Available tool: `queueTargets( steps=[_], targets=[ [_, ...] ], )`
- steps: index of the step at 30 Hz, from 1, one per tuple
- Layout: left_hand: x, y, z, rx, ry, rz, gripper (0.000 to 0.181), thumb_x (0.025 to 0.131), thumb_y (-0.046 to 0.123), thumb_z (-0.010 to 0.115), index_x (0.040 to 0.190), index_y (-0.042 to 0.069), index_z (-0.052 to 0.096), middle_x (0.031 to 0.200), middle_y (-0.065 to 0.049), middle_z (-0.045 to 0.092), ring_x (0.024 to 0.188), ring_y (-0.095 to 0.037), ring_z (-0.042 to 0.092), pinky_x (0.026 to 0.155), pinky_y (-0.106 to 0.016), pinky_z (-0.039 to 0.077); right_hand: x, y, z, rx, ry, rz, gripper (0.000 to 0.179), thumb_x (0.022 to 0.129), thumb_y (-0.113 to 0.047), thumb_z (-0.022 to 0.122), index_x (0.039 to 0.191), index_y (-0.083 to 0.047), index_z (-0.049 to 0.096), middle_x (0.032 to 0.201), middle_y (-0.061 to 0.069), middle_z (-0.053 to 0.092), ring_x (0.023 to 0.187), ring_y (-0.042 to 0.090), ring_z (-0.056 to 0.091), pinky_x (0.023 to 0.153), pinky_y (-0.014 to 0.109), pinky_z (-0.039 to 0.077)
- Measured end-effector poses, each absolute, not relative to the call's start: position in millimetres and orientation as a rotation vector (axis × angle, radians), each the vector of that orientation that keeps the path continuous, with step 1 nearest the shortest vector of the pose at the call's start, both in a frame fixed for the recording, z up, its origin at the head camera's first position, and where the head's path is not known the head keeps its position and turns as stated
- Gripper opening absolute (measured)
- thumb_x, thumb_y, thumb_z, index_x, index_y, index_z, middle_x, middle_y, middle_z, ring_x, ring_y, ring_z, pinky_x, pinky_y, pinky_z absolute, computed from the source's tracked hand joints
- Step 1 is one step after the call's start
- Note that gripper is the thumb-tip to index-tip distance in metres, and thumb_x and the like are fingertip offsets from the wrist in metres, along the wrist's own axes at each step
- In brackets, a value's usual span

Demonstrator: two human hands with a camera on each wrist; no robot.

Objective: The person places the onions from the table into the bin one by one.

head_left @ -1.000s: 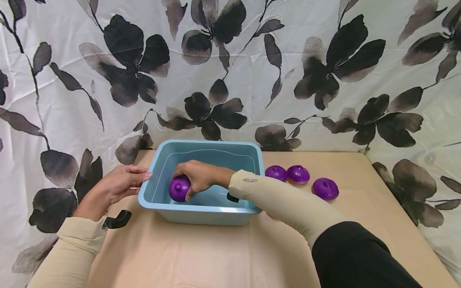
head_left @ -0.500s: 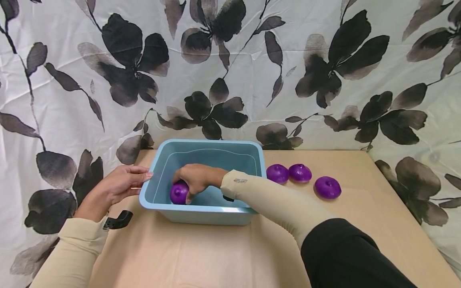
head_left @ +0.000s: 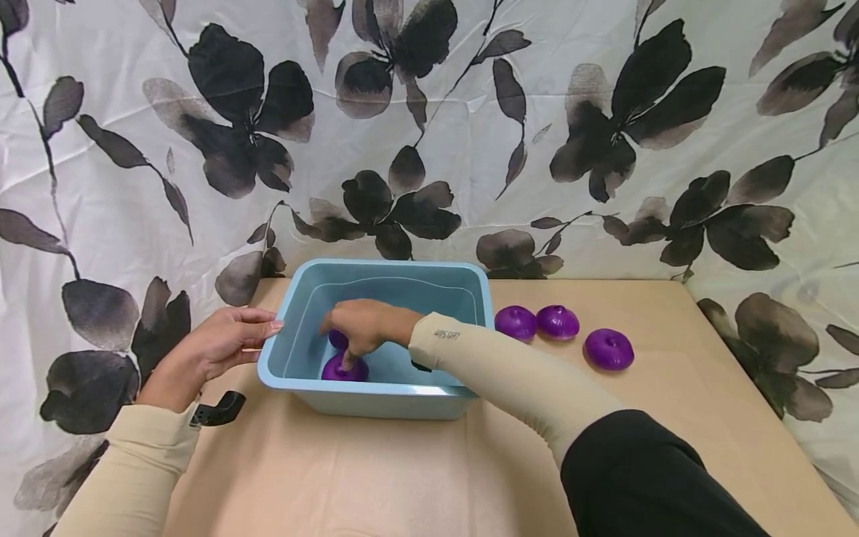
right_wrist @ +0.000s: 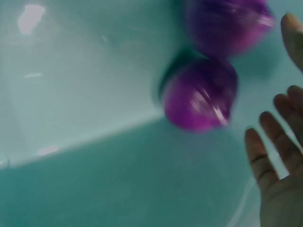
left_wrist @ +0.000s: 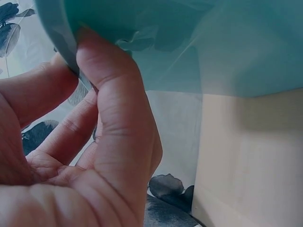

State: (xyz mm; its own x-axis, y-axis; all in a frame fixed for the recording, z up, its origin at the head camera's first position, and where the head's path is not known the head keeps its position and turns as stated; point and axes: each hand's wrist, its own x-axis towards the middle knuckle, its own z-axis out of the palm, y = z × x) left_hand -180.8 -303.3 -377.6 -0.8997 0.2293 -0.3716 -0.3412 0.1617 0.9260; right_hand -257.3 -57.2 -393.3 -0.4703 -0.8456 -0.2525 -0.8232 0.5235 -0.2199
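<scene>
My left hand (head_left: 218, 347) pinches the left rim of a light blue plastic tub (head_left: 396, 389). In the left wrist view its thumb and finger (left_wrist: 116, 94) close on that rim. Inside the tub, my right hand (head_left: 362, 326) hovers with fingers spread over two glossy purple onions. One onion (head_left: 344, 370) lies near the front wall; the other onion (head_left: 338, 339) is partly hidden behind the hand. The right wrist view shows both onions, the lower onion (right_wrist: 201, 97) and upper onion (right_wrist: 222, 23), side by side and apart from the fingers (right_wrist: 281, 137).
Three more purple onions, the left onion (head_left: 515, 323), middle onion (head_left: 558, 322) and right onion (head_left: 608, 349), sit on the beige table (head_left: 376, 477) right of the tub. A floral curtain (head_left: 483, 156) hangs behind the table.
My right hand has let go of the onion it held and lifted slightly with its fingers spreading; the onion now rests on the tub floor. My left hand stays on the rim.
</scene>
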Motion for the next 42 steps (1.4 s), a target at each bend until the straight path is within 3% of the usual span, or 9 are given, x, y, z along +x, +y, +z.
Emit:
queueTargets(
  steps=[7, 16, 20, 24, 28, 33, 42],
  targets=[
    [-183.0, -302.3, -374.3, -0.107, 2.019, 1.775, 0.012, 0.101, 0.011, 0.068, 0.101, 0.021, 0.074, 0.093, 0.008, 0.077, 0.084, -0.006, 0.074, 0.075, -0.027, 0.064, -269.2, 0.7, -334.8, -1.278, 2.576, -0.416, 0.059, 0.088, -0.033, 0.086, 0.138, -0.008, 0.067, 0.142, 0.005, 0.068, 0.134, 0.023, 0.062, 0.114, 0.037, 0.049],
    [-179.3, -304.4, -375.2, -0.124, 2.007, 1.772, 0.012, 0.101, 0.014, 0.069, 0.098, 0.025, 0.074, 0.092, 0.008, 0.077, 0.085, -0.007, 0.075, 0.076, -0.028, 0.064, -269.6, 147.8, -311.7, -0.985, 2.821, -0.769, 0.05, 0.085, -0.024, 0.088, 0.128, -0.004, 0.071, 0.127, 0.014, 0.073, 0.114, 0.033, 0.068, 0.1, 0.05, 0.057],
    [-178.6, -306.1, -375.1, -0.115, 2.003, 1.781, 0.015, 0.101, 0.012, 0.068, 0.097, 0.024, 0.074, 0.092, 0.008, 0.077, 0.084, -0.007, 0.075, 0.075, -0.028, 0.064, -260.0, 221.6, -326.0, -0.726, 2.923, -0.834, 0.051, 0.086, -0.025, 0.087, 0.13, -0.005, 0.07, 0.129, 0.016, 0.071, 0.117, 0.034, 0.065, 0.1, 0.055, 0.056],
    [-178.9, -306.2, -375.8, -0.108, 1.985, 1.788, 0.015, 0.102, 0.01, 0.067, 0.098, 0.023, 0.073, 0.093, 0.007, 0.077, 0.084, -0.007, 0.075, 0.075, -0.028, 0.064, -245.4, 286.4, -350.7, -0.483, 2.945, -0.841, 0.058, 0.09, -0.029, 0.083, 0.138, -0.002, 0.064, 0.138, 0.023, 0.065, 0.129, 0.043, 0.059, 0.105, 0.06, 0.053],
    [-178.9, -305.7, -377.8, -0.107, 1.971, 1.797, 0.015, 0.102, 0.01, 0.067, 0.099, 0.023, 0.074, 0.093, 0.007, 0.077, 0.085, -0.008, 0.075, 0.076, -0.028, 0.064, -229.8, 333.4, -383.5, -0.328, 2.966, -0.795, 0.066, 0.092, -0.035, 0.08, 0.141, 0.002, 0.058, 0.143, 0.031, 0.059, 0.13, 0.051, 0.057, 0.105, 0.064, 0.051],
    [-176.5, -305.7, -378.0, -0.114, 1.962, 1.812, 0.019, 0.102, 0.009, 0.066, 0.096, 0.025, 0.076, 0.092, 0.007, 0.077, 0.083, -0.009, 0.076, 0.075, -0.028, 0.065, -215.7, 365.7, -430.3, -0.203, 2.978, -0.793, 0.073, 0.092, -0.038, 0.08, 0.144, 0.006, 0.053, 0.147, 0.036, 0.052, 0.125, 0.059, 0.057, 0.102, 0.068, 0.05],
    [-176.9, -301.3, -377.5, -0.131, 1.982, 1.794, 0.019, 0.102, 0.011, 0.068, 0.096, 0.026, 0.077, 0.091, 0.007, 0.076, 0.082, -0.01, 0.076, 0.075, -0.028, 0.065, -198.4, 383.2, -485.7, -0.01, 2.924, -0.919, 0.096, 0.085, -0.039, 0.087, 0.152, 0.01, 0.039, 0.153, 0.04, 0.041, 0.136, 0.061, 0.043, 0.109, 0.073, 0.041]
  ],
)
